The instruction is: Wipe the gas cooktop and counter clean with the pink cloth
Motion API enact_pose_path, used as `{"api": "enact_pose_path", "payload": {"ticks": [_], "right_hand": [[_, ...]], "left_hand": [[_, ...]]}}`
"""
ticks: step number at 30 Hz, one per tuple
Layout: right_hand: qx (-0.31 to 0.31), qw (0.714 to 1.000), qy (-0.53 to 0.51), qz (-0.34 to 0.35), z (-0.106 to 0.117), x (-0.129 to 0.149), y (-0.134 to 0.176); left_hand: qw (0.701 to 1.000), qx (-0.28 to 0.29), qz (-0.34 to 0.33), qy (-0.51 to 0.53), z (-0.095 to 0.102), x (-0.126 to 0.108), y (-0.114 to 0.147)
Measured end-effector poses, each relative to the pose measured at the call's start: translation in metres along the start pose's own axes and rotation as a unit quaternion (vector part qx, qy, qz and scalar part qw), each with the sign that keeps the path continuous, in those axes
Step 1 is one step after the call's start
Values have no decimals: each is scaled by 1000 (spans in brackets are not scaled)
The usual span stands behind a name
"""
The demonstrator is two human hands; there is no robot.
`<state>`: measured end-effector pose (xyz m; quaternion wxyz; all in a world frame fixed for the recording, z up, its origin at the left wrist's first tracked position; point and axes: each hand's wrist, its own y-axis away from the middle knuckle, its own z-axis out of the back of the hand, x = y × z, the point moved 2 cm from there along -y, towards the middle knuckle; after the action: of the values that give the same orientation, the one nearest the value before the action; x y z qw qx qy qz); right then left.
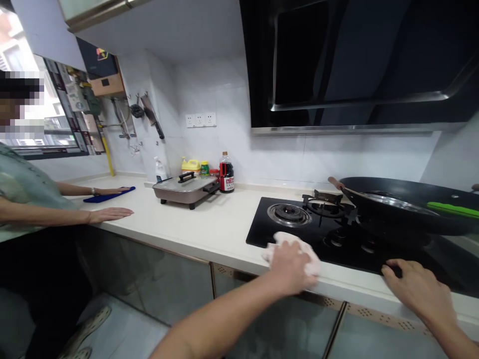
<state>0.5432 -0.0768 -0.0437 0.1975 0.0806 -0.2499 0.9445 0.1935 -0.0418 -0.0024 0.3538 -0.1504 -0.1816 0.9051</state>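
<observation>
My left hand (pixel 290 267) is closed on a pale pink cloth (pixel 310 254), pressed against the front edge of the black gas stove (pixel 258 227). Motion blurs the cloth a little. Farther right, my right hand (pixel 419 289) rests on the stove's front edge with its fingers loosely spread, and it holds nothing. Near the left hand is a bare burner (pixel 289 214) with a metal ring. A large black wok (pixel 392 209) with a wooden handle sits over the right burner, and a green-handled utensil (pixel 452 208) lies in it.
At the left a co-worker (pixel 26 194) leans on the white counter (pixel 209 229), one hand on a blue cloth (pixel 108 195). An electric pan (pixel 183 192) with a lid and a dark sauce bottle (pixel 226 174) stand by the wall. The range hood (pixel 355 65) overhangs the stove.
</observation>
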Motion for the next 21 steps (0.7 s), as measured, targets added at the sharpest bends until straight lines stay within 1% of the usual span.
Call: {"api": "enact_pose_path", "payload": {"ticks": [3, 5, 7, 9, 10, 12, 16, 19, 21], "right_hand": [[2, 1000, -5, 1, -1, -3, 0], [2, 1000, -11, 2, -1, -4, 1], [6, 1000, -12, 4, 1, -5, 1], [21, 1000, -3, -3, 1, -6, 0], [30, 1000, 2, -9, 2, -6, -1], [44, 999, 9, -23, 2, -7, -3], [51, 998, 8, -31, 2, -6, -4], [53, 998, 2, -28, 3, -6, -3], [42, 999, -5, -25, 2, -7, -2]], "left_hand": [[998, 15, -61, 31, -38, -66, -27], [996, 26, -70, 45, -55, -96, -42], [996, 30, -74, 41, -63, -111, -49], [996, 22, -90, 19, -63, -109, -46], [995, 13, -100, 7, -61, -102, -41], [994, -8, -112, -12, -52, -82, -26], [994, -57, -90, -22, -23, -20, 13], [996, -70, -35, -49, 5, 35, 45], [995, -70, 31, -70, 27, 75, 66]]}}
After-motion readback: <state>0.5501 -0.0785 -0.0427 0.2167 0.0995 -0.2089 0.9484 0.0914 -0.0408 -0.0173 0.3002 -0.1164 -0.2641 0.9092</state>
